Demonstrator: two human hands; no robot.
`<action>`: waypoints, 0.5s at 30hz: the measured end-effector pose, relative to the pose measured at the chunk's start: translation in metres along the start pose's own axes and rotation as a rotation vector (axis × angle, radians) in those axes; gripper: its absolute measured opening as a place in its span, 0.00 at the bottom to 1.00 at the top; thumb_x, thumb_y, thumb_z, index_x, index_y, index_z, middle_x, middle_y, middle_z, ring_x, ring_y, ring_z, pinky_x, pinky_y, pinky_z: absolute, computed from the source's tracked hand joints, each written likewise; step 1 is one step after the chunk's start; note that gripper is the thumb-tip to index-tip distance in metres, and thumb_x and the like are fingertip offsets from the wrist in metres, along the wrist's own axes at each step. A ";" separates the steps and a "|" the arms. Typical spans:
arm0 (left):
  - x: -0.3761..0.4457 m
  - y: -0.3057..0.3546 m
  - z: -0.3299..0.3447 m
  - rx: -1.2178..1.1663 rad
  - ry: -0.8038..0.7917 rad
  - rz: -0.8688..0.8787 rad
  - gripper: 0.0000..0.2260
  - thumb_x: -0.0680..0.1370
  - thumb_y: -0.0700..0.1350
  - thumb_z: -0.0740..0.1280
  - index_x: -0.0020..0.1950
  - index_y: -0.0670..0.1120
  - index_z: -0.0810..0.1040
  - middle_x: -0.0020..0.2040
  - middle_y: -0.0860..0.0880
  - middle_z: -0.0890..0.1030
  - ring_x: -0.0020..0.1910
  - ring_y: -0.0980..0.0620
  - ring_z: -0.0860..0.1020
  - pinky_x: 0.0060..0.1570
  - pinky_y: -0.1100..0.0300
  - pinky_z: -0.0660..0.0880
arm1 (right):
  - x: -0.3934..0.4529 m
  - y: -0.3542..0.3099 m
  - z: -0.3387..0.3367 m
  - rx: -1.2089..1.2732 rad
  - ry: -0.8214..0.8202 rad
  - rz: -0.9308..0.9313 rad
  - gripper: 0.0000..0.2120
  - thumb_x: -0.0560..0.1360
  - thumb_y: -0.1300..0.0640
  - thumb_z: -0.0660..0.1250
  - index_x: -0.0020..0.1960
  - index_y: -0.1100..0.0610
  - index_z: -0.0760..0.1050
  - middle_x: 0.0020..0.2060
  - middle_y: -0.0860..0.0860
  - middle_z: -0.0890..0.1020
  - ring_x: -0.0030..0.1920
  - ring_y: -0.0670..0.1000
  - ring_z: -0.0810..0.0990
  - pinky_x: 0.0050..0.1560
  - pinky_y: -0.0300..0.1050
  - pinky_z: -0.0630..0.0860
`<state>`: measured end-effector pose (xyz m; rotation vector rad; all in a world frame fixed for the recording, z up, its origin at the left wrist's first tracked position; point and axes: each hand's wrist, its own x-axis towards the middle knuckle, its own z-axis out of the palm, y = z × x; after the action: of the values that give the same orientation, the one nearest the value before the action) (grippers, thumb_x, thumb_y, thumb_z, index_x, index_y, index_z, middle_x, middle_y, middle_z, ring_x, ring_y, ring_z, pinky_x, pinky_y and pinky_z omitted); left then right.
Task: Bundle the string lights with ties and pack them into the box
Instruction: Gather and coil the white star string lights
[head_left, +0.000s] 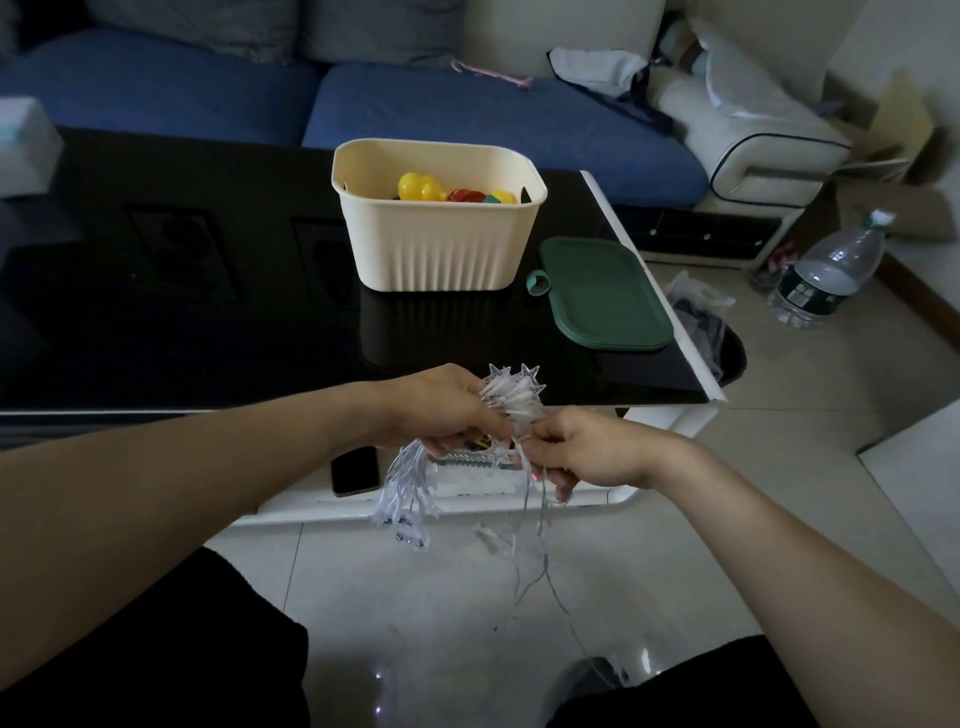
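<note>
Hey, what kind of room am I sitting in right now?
Most likely a home living room. A blue sofa stands behind a glossy black coffee table, the floor is pale tile, and a water bottle stands on it.

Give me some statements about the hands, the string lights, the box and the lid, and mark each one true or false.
1. The left hand grips a gathered bunch of the string lights. True.
2. The green lid is closed on the cream box. False: the lid lies flat on the black table, to the right of the open box.
3. The box already holds colourful items. True.
4. The right hand rests idle on the table. False: it pinches a loose strand of the lights, in the air beside the left hand.
5. All of the lights are gathered in the bunch. False: thin wire hangs down from the hands toward the floor.
</note>
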<state>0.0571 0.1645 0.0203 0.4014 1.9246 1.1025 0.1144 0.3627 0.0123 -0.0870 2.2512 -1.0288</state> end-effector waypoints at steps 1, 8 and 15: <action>-0.001 0.000 0.000 0.011 -0.002 0.011 0.11 0.77 0.43 0.71 0.39 0.45 0.72 0.28 0.50 0.64 0.26 0.54 0.58 0.27 0.60 0.56 | 0.000 0.000 0.001 0.037 -0.015 0.012 0.15 0.85 0.56 0.59 0.42 0.58 0.77 0.30 0.52 0.76 0.32 0.51 0.76 0.52 0.56 0.82; -0.004 0.002 0.002 -0.014 0.028 0.111 0.09 0.76 0.45 0.73 0.45 0.42 0.76 0.31 0.46 0.65 0.26 0.53 0.59 0.28 0.58 0.55 | -0.001 0.001 -0.004 -0.005 0.015 0.066 0.10 0.83 0.60 0.63 0.48 0.62 0.80 0.32 0.48 0.83 0.24 0.44 0.72 0.39 0.46 0.79; 0.000 -0.001 0.003 -0.013 0.065 0.076 0.09 0.77 0.46 0.72 0.49 0.42 0.77 0.38 0.41 0.68 0.28 0.51 0.61 0.29 0.58 0.57 | 0.008 0.014 -0.004 -0.108 0.042 0.188 0.07 0.80 0.58 0.68 0.57 0.53 0.80 0.48 0.50 0.86 0.30 0.46 0.82 0.40 0.43 0.80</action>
<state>0.0593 0.1653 0.0188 0.4400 1.9715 1.1898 0.1086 0.3726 0.0004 0.0997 2.3018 -0.8172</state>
